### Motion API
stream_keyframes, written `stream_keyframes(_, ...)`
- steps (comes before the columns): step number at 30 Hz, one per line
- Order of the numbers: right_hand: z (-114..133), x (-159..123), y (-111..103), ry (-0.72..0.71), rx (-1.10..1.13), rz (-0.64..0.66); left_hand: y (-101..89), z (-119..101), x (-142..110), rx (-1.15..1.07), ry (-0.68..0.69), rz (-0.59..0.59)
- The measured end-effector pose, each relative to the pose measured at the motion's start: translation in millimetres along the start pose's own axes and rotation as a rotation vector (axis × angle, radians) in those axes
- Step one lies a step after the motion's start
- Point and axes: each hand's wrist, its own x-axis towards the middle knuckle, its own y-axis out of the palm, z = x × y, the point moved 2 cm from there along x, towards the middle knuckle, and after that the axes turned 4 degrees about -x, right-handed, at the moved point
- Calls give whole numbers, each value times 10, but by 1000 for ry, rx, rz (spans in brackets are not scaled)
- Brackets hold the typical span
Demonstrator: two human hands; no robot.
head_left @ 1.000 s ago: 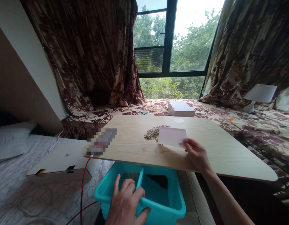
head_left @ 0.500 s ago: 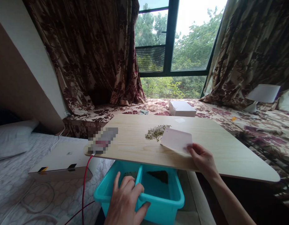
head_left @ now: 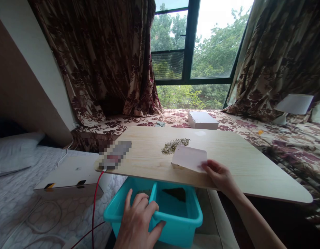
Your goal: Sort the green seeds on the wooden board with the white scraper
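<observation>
My right hand point(head_left: 219, 174) pinches a white card point(head_left: 189, 158) by its right corner, low over the wooden tabletop point(head_left: 149, 166). Just beyond the card's upper left edge lies a loose patch of small greenish-brown grains point(head_left: 170, 147). A few specks show along the card's near left edge. Below the table's front edge is a turquoise two-compartment tub point(head_left: 175, 221). My left hand point(head_left: 139, 214) grips its near rim by the divider, fingers over the left compartment and thumb outside. Dark grains point(head_left: 177, 193) lie in the right compartment; my fingers partly hide the left one.
A blurred-out device point(head_left: 114, 155) with a red cable point(head_left: 94, 200) lies on the table's left end. Left of it a white box point(head_left: 69, 173) rests on the bed. Behind the table are another white box point(head_left: 203, 120) and a lamp point(head_left: 294, 103).
My right hand has drawn the card a little left and toward the table's front edge, away from the grain patch. My left hand stays on the tub's rim.
</observation>
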Motion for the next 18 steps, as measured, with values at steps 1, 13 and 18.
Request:
stream_keyframes(1, 7, -28, 5, 0, 5, 32, -5, 3, 0, -2, -4, 0)
stream_keyframes(13, 61, 9, 65, -9, 108, 31, -42, 99, -3, -25, 2, 75)
stream_keyframes(18, 118, 22, 192, -31, 56, 101, -35, 115, -11, -36, -2, 79)
